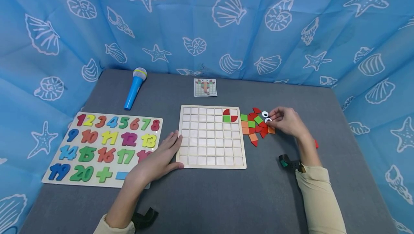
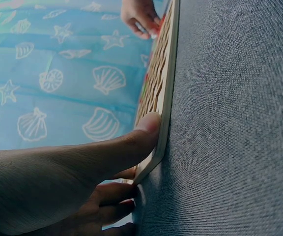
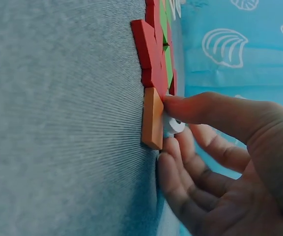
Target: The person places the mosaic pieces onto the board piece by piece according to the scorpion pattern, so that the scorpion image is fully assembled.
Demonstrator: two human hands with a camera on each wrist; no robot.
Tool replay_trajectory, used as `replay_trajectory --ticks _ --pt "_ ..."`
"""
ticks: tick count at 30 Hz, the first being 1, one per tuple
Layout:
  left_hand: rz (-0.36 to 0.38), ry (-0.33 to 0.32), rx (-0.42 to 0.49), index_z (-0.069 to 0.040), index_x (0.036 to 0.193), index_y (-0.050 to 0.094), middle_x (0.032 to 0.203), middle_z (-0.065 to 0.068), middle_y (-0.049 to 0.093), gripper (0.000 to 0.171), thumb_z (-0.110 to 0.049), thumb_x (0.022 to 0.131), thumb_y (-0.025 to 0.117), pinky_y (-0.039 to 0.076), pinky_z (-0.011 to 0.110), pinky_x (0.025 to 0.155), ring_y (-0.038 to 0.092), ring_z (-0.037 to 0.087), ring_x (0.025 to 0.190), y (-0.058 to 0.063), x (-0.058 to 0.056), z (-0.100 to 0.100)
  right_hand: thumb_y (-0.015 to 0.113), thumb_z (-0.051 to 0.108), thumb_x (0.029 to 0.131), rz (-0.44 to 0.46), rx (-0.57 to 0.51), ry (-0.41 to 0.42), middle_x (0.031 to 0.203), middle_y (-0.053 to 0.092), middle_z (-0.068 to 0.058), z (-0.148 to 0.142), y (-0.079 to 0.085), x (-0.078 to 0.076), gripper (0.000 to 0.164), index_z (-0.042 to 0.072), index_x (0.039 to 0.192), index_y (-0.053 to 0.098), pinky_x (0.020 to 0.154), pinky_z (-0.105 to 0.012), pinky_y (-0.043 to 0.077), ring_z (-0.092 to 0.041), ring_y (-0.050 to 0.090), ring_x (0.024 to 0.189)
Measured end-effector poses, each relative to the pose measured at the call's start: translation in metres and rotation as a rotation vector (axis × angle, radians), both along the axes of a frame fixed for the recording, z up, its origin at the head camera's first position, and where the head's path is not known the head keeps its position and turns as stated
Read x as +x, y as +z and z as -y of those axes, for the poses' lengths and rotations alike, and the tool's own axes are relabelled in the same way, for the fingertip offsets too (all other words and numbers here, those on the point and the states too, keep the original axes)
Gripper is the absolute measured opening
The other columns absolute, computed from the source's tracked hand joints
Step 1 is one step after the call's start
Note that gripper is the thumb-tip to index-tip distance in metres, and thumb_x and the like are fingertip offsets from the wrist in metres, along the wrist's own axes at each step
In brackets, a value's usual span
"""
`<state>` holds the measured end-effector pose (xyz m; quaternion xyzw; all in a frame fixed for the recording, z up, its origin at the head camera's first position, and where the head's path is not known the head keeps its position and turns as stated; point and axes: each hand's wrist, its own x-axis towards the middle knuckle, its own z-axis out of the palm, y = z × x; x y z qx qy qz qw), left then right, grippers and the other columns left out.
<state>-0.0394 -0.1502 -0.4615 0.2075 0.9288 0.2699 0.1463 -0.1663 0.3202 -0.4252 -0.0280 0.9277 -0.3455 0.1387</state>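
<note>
My left hand lies along the left edge of a wooden grid board. Its thumb touches the board's near rim at the corner, and its fingers stretch along the side. Two red quarter-circle pieces and a green square sit in the upper right cells. Beyond the board's right side, my right hand pinches a white eye disc between thumb and fingers. A second eye disc lies just behind it. Beside the fingertips are an orange block and several red and green pieces.
At the left lies a number puzzle board with coloured numerals, partly under the left forearm. Behind it is a blue toy microphone. A small pattern card lies behind the grid board. One red piece lies beside the right forearm. A shell-print curtain borders the table.
</note>
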Motion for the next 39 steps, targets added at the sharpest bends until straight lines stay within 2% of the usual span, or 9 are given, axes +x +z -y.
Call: replay_trajectory --ticks 3,10,13,17,20,26,32,34,39 --pt "-0.04 -0.008 0.003 -0.009 0.172 0.029 0.182 0.015 0.024 0.101 -0.052 0.095 0.079 0.037 0.064 0.128 0.024 0.04 0.169 -0.01 -0.001 0.002 0.08 0.008 0.096 -0.032 -0.004 -0.002 0.111 0.072 -0.024 0.0 -0.001 0.004 0.028 -0.006 0.118 0.069 0.07 -0.015 0.058 -0.011 0.068 0.085" --pt "-0.016 -0.005 0.026 -0.007 0.171 0.03 0.182 0.017 0.025 0.1 -0.049 0.095 0.08 0.036 0.064 0.129 0.023 0.042 0.169 0.0 0.002 0.0 0.078 0.005 0.098 -0.128 -0.061 -0.002 0.115 0.073 -0.026 0.006 0.0 0.011 0.026 -0.003 0.121 0.069 0.071 -0.012 0.059 -0.013 0.072 0.09" --pt "-0.035 -0.017 0.009 -0.008 0.172 0.029 0.182 0.017 0.025 0.101 -0.051 0.096 0.079 0.037 0.062 0.129 0.023 0.042 0.169 -0.004 0.001 0.001 0.078 0.009 0.099 -0.19 -0.095 0.005 0.118 0.075 -0.025 0.014 0.001 0.014 0.027 -0.001 0.122 0.07 0.072 -0.011 0.058 -0.015 0.075 0.094" --pt "-0.024 -0.013 0.007 -0.007 0.172 0.029 0.181 0.018 0.025 0.101 -0.049 0.096 0.08 0.037 0.062 0.129 0.023 0.042 0.169 0.002 0.002 0.0 0.08 0.013 0.099 -0.237 -0.154 0.025 0.118 0.078 -0.024 0.032 0.004 0.013 0.026 0.0 0.12 0.071 0.077 -0.007 0.056 -0.019 0.076 0.098" --pt "-0.007 -0.004 0.011 -0.005 0.171 0.03 0.181 0.019 0.026 0.099 -0.046 0.096 0.081 0.037 0.063 0.128 0.024 0.044 0.168 0.009 0.003 -0.002 0.08 0.013 0.099 -0.233 -0.207 0.049 0.119 0.079 -0.022 0.047 0.003 0.009 0.024 0.0 0.117 0.072 0.083 -0.005 0.055 -0.025 0.077 0.1" --pt "0.042 0.008 -0.012 -0.003 0.171 0.03 0.181 0.02 0.024 0.098 -0.039 0.096 0.083 0.035 0.063 0.13 0.022 0.043 0.169 0.021 0.003 -0.006 0.077 0.004 0.1 -0.207 -0.291 0.122 0.12 0.08 -0.023 0.076 -0.005 -0.008 0.016 -0.002 0.115 0.074 0.084 -0.01 0.059 -0.033 0.079 0.105" --pt "0.012 0.008 -0.001 -0.006 0.171 0.03 0.181 0.018 0.026 0.099 -0.046 0.096 0.081 0.037 0.064 0.128 0.023 0.042 0.169 0.016 0.003 -0.003 0.077 0.003 0.099 -0.177 -0.301 0.172 0.115 0.079 -0.021 0.109 -0.008 -0.023 0.014 0.0 0.113 0.075 0.082 -0.015 0.062 -0.033 0.079 0.105" --pt "0.033 0.007 -0.005 -0.005 0.171 0.03 0.181 0.019 0.024 0.1 -0.042 0.095 0.082 0.035 0.064 0.129 0.022 0.043 0.169 0.021 0.003 -0.004 0.077 0.003 0.099 -0.179 -0.287 0.176 0.113 0.08 -0.019 0.118 -0.008 -0.027 0.012 0.001 0.111 0.076 0.081 -0.017 0.063 -0.032 0.08 0.103" --pt "0.011 0.007 -0.008 -0.007 0.171 0.03 0.182 0.017 0.024 0.102 -0.046 0.094 0.083 0.036 0.063 0.129 0.022 0.042 0.169 0.008 0.001 -0.002 0.074 0.002 0.101 -0.21 -0.243 0.211 0.109 0.082 -0.019 0.138 -0.007 -0.036 0.008 0.002 0.108 0.078 0.083 -0.034 0.067 -0.032 0.082 0.098"
